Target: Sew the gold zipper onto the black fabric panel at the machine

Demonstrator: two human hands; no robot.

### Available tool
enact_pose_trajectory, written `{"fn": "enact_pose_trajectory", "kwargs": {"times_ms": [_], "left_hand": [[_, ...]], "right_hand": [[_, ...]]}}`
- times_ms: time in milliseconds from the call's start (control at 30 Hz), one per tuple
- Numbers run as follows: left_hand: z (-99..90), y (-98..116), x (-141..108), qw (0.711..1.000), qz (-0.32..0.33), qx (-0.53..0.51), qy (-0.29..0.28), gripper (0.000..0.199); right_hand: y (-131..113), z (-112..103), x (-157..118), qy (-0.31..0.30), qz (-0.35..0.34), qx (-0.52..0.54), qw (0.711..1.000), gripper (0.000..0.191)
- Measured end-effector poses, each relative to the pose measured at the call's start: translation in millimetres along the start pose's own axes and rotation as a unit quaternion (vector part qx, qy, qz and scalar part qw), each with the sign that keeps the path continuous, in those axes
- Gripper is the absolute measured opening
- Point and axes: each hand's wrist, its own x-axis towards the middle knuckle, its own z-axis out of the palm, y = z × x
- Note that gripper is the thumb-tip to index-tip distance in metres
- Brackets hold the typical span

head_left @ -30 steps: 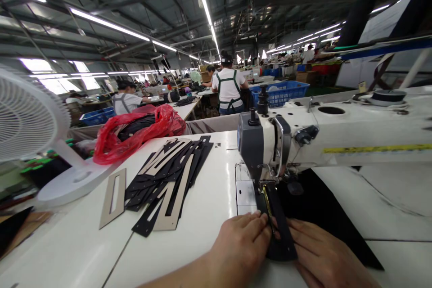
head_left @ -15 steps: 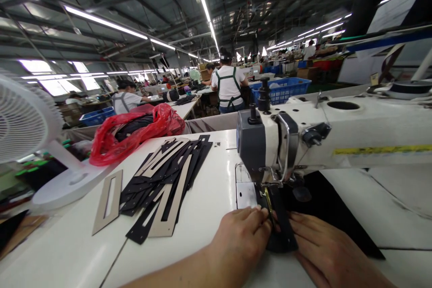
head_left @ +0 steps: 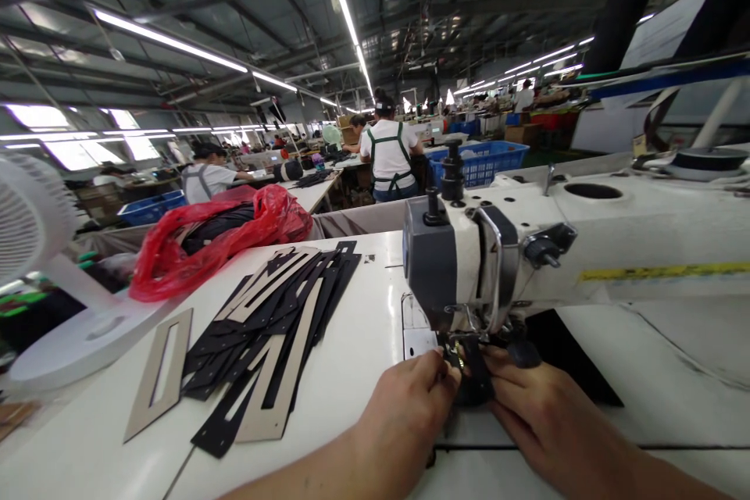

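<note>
A black strip (head_left: 477, 376) with a gold zipper (head_left: 458, 357) lies under the needle area of a white sewing machine (head_left: 656, 234). From the left, my left hand (head_left: 413, 406) pinches the strip's edge, its fingertips close to the metal plate (head_left: 419, 342). My right hand (head_left: 548, 410) presses the strip's right side, fingers together and partly under the machine head. A larger black piece (head_left: 577, 359) extends to the right behind my right hand. The needle itself is hidden.
Black and beige slotted pieces (head_left: 275, 328) are heaped left of the machine, with one beige frame (head_left: 161, 371) apart. Behind are a red plastic bag (head_left: 216, 234), a white fan (head_left: 70, 281) and a blue basket (head_left: 486, 160). People work at tables farther back.
The strip and both hands have moved forward toward the machine, so less of the strip and zipper shows. The large black piece has shifted away too. The camera view has shifted slightly.
</note>
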Motion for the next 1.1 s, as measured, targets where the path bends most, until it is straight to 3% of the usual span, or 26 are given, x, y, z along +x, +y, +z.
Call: {"fn": "enact_pose_trajectory", "kwargs": {"times_ms": [133, 433, 600, 767, 1100], "left_hand": [[3.4, -5, 3, 1.0, -0.004, -0.005, -0.01, 0.018], [10.0, -3, -1, 0.995, 0.052, 0.038, 0.075, 0.014], [-1.0, -2, 2, 0.996, 0.059, 0.036, 0.06, 0.015], [-0.1, -8, 7, 0.997, 0.05, 0.05, 0.042, 0.014], [-5.0, -13, 11, 0.998, 0.031, 0.055, -0.018, 0.018]], "right_hand": [[4, 1, 3, 0.003, 0.0, 0.0, 1.0, 0.027], [-7, 0, 4, 0.049, -0.042, -0.029, 0.997, 0.034], [-1, 1, 4, 0.023, -0.039, -0.025, 0.999, 0.036], [7, 0, 7, -0.001, -0.03, -0.017, 0.999, 0.034], [20, 9, 7, 0.005, -0.018, -0.055, 0.998, 0.029]]}}
